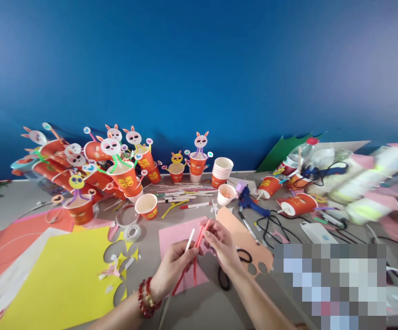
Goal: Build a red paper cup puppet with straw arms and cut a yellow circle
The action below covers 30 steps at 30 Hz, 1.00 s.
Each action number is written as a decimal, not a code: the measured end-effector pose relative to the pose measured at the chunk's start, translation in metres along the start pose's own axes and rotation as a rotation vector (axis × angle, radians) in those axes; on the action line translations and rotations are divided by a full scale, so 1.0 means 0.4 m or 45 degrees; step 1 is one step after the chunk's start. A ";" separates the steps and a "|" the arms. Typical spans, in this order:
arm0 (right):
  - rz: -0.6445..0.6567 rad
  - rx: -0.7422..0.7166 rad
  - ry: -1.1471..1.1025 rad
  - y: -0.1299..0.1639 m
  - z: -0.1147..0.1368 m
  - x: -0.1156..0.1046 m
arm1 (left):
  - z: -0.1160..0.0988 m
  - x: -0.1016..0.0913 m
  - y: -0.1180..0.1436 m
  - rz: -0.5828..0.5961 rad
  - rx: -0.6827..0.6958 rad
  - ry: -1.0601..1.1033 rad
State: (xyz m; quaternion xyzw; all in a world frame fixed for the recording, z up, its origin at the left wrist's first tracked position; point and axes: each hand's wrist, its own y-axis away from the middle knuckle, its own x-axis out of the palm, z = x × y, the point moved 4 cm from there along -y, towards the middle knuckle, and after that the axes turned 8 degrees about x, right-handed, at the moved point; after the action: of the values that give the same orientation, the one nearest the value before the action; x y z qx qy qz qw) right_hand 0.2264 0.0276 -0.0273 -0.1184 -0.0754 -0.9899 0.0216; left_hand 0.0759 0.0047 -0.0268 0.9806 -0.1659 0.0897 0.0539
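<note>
Head view: we work with both bare hands above the grey table (147, 256), toward its near edge. Our left hand (175, 263) grasps a slim white stick (189, 239) and the red strips (195, 271) between thumb and fingers. Our right hand (221, 243) pinches the upper part of the red strips. They slant down from the right fingertips through the left grip, and their lower ends spread apart beneath it, over a sheet of pink paper (174, 233). Just beside them, the white stick tilts up out of the left grip. The strips look narrow and smooth; whether they are plastic or paper we cannot tell.

Round, glossy dark-red beads form the bracelet (147, 298) on our left wrist. Toward the table's left edge lies a flat yellow sheet (57, 275), its side scalloped by curved cuts. Right of the pink paper, a peach sheet (233, 222) has round holes. Along the back edge stand tapering red cups (125, 181) with disc-shaped rabbit faces, and a stack of cups (222, 172) with pale, rolled rims.
</note>
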 end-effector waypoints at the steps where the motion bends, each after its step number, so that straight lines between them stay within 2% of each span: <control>1: 0.006 0.026 -0.014 -0.001 -0.001 -0.001 | -0.001 0.003 0.001 0.007 0.000 -0.018; 6: 0.022 0.092 -0.053 -0.002 -0.010 -0.001 | 0.000 0.018 0.001 0.035 -0.025 0.089; 12: 0.024 0.108 -0.086 -0.003 -0.013 0.000 | 0.024 0.039 0.008 0.190 -0.278 0.404; 16: 0.041 0.118 -0.089 -0.003 -0.016 0.005 | 0.000 0.044 0.003 0.220 -0.253 0.502; 22: 0.092 0.136 -0.068 -0.001 -0.030 0.016 | -0.013 0.035 -0.007 0.175 -0.168 0.387; 30: 0.122 0.140 -0.104 0.003 -0.032 0.029 | -0.005 0.019 -0.010 0.166 -0.253 0.324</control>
State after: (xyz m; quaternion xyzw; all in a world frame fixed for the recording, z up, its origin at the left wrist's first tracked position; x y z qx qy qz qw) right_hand 0.2121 0.0242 -0.0368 -0.1609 -0.1247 -0.9764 0.0723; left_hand 0.0839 0.0062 -0.0235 0.9382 -0.2291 0.1997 0.1653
